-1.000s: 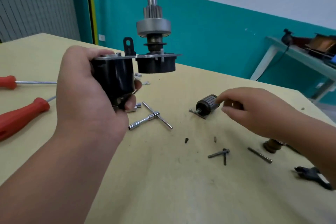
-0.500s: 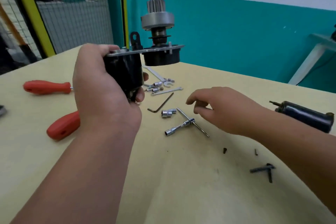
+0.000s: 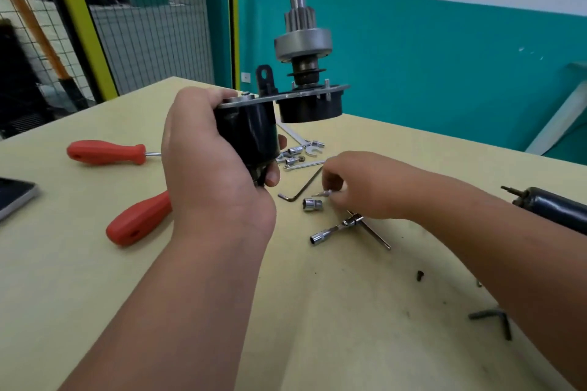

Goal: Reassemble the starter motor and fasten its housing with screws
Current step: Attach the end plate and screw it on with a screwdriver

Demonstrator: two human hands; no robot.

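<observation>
As the left hand (image 3: 216, 174) grips the motor (image 3: 247, 133), the right hand (image 3: 365, 187) pinches a screw (image 3: 325, 193) over yellow tabletop (image 3: 317, 311).

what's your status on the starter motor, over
Left hand gripping starter motor assembly, shaft up, lifted. Right hand pinching small screw-like piece just above table. Loose socket and hex key right beside it.

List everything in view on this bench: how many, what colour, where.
starter motor: one, black and silver, held above table
screwdrivers: two, red handles, table left
hex key: one, dark, table middle
loose socket: one, silver, beside hex key
T-handle wrench: one, silver, near right hand
spanners: several, silver, behind starter motor
black cylinder: one, black, right edge
small silver part: one, silver, pinched by right hand
left hand: one, grips starter motor
right hand: one, pinches small silver part
</observation>
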